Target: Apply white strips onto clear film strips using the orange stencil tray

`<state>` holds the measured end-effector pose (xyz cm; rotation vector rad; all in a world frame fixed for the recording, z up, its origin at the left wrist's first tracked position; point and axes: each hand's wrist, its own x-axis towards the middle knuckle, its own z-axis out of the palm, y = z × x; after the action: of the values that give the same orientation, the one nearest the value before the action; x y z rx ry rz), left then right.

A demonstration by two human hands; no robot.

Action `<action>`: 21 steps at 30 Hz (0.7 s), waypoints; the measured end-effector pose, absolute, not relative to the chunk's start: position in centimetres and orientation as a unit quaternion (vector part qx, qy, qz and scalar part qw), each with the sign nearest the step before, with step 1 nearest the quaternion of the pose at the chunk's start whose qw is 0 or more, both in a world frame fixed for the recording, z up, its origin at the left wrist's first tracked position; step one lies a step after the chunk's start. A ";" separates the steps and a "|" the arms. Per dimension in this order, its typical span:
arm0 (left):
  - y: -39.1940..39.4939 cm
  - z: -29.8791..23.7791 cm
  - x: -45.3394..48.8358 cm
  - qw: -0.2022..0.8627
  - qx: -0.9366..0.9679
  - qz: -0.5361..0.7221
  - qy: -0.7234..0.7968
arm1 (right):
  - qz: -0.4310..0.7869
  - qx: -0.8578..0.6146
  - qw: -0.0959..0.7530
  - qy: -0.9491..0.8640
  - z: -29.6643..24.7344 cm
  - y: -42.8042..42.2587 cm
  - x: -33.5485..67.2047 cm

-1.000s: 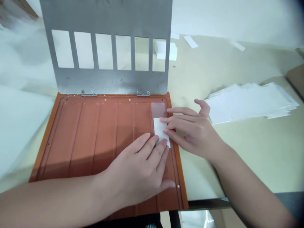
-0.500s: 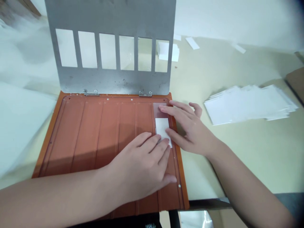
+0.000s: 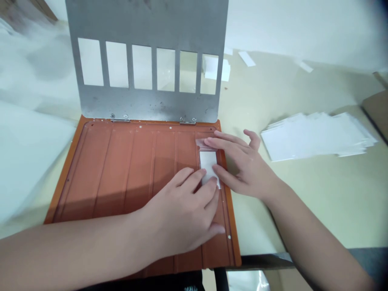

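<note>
In the rightmost channel of a brown-orange grooved board (image 3: 121, 178) lies a small white card (image 3: 207, 161). A strip of clear film (image 3: 201, 143) shows at the card's far end, with its far edge bent over toward the card. My left hand (image 3: 184, 216) rests across the board, fingers stretched out and their tips on the card's near part, which they partly cover. Coming in from the right, my right hand (image 3: 239, 163) has its index fingertip on the film and its thumb on the card's right edge. Its fingers are apart.
A hinged grey metal plate (image 3: 145, 105) with several rectangular windows stands raised behind the board. To the right lies a fanned stack of white cards (image 3: 315, 135). Loose white pieces (image 3: 247, 59) lie farther back, and white sheeting (image 3: 27, 157) covers the left side.
The film lay flat beyond the card before; its far edge is now folded toward the card, under my right fingers. My left hand has stayed on the card's near part.
</note>
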<state>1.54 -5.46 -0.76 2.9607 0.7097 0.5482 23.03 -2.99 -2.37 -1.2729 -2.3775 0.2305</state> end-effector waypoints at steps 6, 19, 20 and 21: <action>-5.5 -1.0 1.5 0.019 0.958 0.176 0.225 | 0.077 -0.457 0.317 -0.828 -2.8 -2.7 22.6; -5.5 -1.2 1.6 -0.010 0.961 0.170 0.216 | 0.094 -0.417 0.400 -0.811 -2.9 -2.2 22.5; -5.5 -1.2 1.6 -0.011 0.961 0.170 0.217 | 0.099 -0.405 0.397 -0.818 -2.8 -2.2 22.6; -5.5 -1.3 1.6 -0.013 0.961 0.169 0.217 | 0.102 -0.396 0.394 -0.823 -2.8 -2.2 22.6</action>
<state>1.60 -5.54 -1.27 3.0452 0.6867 0.5349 22.60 -2.23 -2.82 -1.0055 -2.0864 0.2596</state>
